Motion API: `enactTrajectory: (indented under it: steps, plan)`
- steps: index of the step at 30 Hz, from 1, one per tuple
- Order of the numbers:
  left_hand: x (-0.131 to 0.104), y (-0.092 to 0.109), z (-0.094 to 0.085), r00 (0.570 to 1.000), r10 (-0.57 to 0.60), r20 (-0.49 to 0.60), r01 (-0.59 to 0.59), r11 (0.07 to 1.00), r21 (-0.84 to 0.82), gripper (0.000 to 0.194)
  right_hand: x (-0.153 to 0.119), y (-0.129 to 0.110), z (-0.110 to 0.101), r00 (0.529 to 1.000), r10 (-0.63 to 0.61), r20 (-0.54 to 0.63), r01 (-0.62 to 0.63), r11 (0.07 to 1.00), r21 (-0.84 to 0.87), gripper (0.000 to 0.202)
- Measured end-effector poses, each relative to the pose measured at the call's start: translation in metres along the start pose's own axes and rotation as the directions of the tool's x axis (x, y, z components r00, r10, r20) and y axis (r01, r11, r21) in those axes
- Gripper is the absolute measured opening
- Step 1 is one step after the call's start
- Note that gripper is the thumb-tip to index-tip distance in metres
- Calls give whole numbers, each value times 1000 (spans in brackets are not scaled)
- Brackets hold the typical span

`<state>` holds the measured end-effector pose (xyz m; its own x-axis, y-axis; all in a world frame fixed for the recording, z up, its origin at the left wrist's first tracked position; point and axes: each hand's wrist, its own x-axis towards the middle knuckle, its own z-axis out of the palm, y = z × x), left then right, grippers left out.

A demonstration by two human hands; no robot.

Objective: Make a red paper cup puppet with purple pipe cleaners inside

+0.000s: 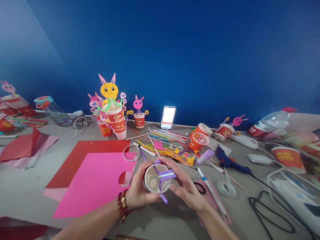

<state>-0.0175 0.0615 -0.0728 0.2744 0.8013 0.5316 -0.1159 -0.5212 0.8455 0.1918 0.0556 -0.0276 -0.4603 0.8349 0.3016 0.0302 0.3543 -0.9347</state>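
Observation:
In the middle of the head view is a paper cup, its open mouth turned up toward me. My left hand is closed around the cup's left side, thumb along the near side. My right hand grips it from the right, fingers behind and thumb at the near right. Purple pipe cleaners stand up from inside the cup, and a short purple end sticks out on the near side. A thin pale stick is among them. The cup's outer wall is mostly hidden by my hands.
Pink paper and red paper lie to the left. Behind are decorated bunny cups and loose pipe cleaners. A blue glue gun, clear tape roll, marker and black cable lie right.

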Motion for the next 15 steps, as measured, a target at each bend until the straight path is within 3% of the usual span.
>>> enactTrajectory:
  steps: [4, 6, 8, 11, 15]
  plan:
    - [3, -1, 0, 980, -165, -114, 153, 982, -109, 82, 4, 4, 1, 988, 22, -155, -4, 993, 116, 48]
    - [8, -3, -1, 934, -337, -121, 287, 906, -311, 73, 5, 7, 1, 971, 44, -236, -13, 991, 132, 41]
    - [12, -5, -2, 875, -484, 16, 411, 724, -554, 68, 6, 10, 1, 959, 67, -276, -33, 992, 125, 38]
    - [14, -7, -5, 818, -518, 250, 515, 465, -720, 75, 5, 13, 3, 957, 77, -279, -45, 992, 118, 36]
    - [12, -4, -6, 806, -435, 401, 567, 376, -733, 85, 4, 12, 7, 963, 20, -268, 7, 995, 97, 34]
